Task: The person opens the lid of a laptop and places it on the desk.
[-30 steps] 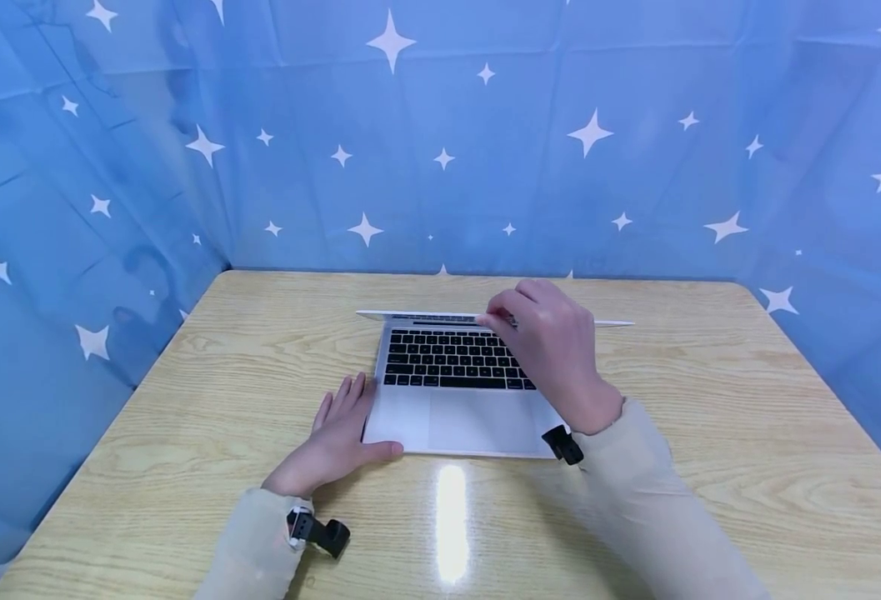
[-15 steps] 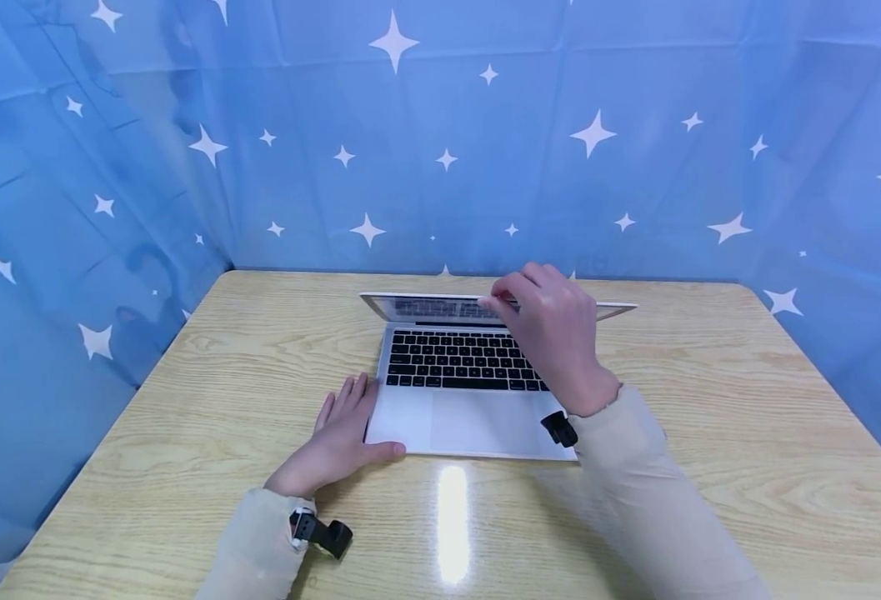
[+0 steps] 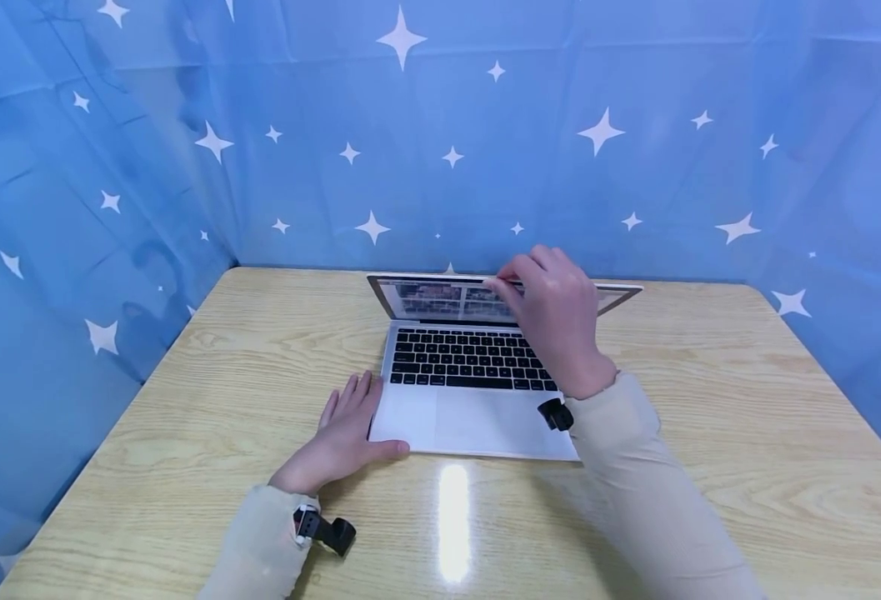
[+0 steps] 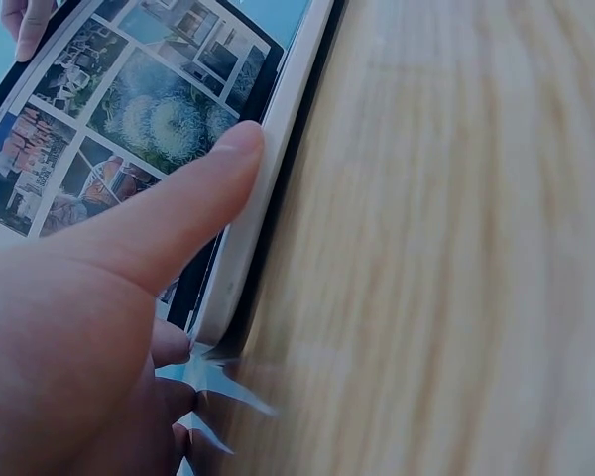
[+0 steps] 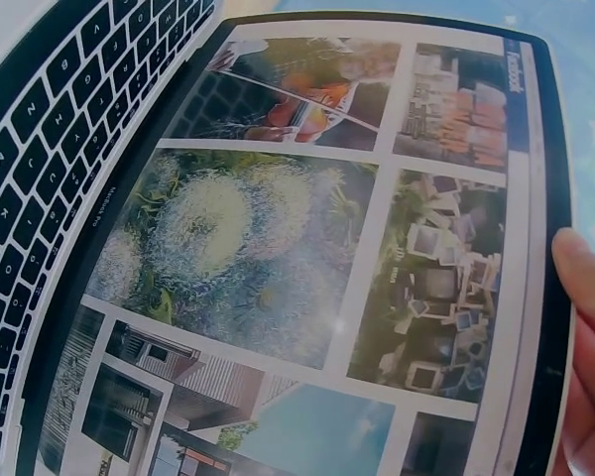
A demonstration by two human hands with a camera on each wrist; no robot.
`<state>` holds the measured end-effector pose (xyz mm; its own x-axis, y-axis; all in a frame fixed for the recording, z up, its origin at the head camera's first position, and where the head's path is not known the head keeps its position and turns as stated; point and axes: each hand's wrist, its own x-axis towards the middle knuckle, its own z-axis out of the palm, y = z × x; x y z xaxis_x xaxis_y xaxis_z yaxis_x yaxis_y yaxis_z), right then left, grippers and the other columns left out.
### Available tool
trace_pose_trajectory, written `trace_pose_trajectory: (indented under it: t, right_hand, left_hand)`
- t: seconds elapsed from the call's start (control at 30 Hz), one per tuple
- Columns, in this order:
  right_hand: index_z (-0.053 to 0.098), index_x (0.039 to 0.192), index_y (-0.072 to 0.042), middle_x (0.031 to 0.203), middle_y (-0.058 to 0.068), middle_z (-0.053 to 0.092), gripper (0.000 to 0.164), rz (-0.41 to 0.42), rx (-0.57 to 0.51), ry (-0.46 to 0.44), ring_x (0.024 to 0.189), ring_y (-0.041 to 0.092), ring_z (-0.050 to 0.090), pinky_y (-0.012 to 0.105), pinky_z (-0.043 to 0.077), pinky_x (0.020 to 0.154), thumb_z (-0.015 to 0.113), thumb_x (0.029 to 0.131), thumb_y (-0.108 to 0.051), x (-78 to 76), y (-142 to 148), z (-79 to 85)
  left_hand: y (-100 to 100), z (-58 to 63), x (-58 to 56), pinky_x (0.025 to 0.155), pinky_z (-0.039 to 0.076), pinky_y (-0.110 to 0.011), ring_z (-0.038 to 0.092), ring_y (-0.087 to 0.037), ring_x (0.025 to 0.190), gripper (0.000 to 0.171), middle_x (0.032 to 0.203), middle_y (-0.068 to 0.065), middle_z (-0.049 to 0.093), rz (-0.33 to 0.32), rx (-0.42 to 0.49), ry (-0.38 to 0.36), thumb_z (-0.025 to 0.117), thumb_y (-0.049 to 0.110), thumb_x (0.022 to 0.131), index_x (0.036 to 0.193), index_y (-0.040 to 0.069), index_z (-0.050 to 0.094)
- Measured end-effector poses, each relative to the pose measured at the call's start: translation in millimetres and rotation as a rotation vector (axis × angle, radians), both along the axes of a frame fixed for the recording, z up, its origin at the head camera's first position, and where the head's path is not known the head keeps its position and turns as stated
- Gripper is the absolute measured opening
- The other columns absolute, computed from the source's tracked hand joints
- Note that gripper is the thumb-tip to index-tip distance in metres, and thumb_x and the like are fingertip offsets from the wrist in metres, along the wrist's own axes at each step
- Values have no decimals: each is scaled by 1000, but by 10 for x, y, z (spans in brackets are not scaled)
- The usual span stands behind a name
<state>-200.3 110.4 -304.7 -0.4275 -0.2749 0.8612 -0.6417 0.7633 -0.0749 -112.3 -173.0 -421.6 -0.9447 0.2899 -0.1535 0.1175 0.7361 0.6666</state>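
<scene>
A silver laptop (image 3: 478,421) lies on the wooden table with its lid (image 3: 425,298) raised. Its lit screen (image 5: 278,228) shows a grid of photos in the right wrist view, beside the black keys (image 5: 30,159). My right hand (image 3: 556,321) pinches the lid's top edge, thumb on the screen side and fingers behind. At the laptop's front left corner rests my left hand (image 3: 346,429), fingers straight along the left side. The left thumb (image 4: 178,213) lies across the front edge in the left wrist view.
The wooden table (image 3: 222,400) extends around the laptop on all sides. Behind it and to the left hangs a blue curtain (image 3: 297,100) with white stars. Each wrist carries a small black camera (image 3: 338,536) over a light sleeve.
The right hand has raised the lid's top edge up and back, so more of the screen shows. The left hand stays at the corner. The head view has shifted slightly.
</scene>
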Motion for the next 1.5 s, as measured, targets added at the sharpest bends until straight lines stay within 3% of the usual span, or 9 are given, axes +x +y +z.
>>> trace_pose_trajectory:
  t: [0.57,0.9,1.27,1.5]
  right_hand:
    - [77,92,2,82,15,67,24,-4,-15,-38,70,36,60,47,52,59,93,91,-17,-99,-17,18]
    - [76,93,3,81,16,63,25,-7,-37,-28,72,38,58,49,51,62,90,94,-18,-194,-42,12]
    - [74,98,5,82,17,59,25,-9,-64,-73,76,39,52,48,42,67,87,97,-16,-249,-65,-6]
    - [73,101,6,86,20,58,25,3,-104,-84,79,40,49,49,37,72,85,99,-16,-315,-75,-43]
  left_hand:
    - [-8,-16,11,132,-10,-67,-6,-51,167,120,179,-36,5,0,15,11,83,55,95,170,-13,18]
    - [-7,-53,-7,132,-11,-64,-8,-48,168,117,180,-32,3,5,0,1,84,50,96,171,-10,17]
    - [25,51,16,132,-9,-65,-6,-48,168,113,180,-32,4,10,-27,-31,83,45,99,171,-11,17]
    - [29,55,10,133,-7,-65,-5,-48,168,112,181,-32,4,14,-34,-37,83,45,99,172,-10,17]
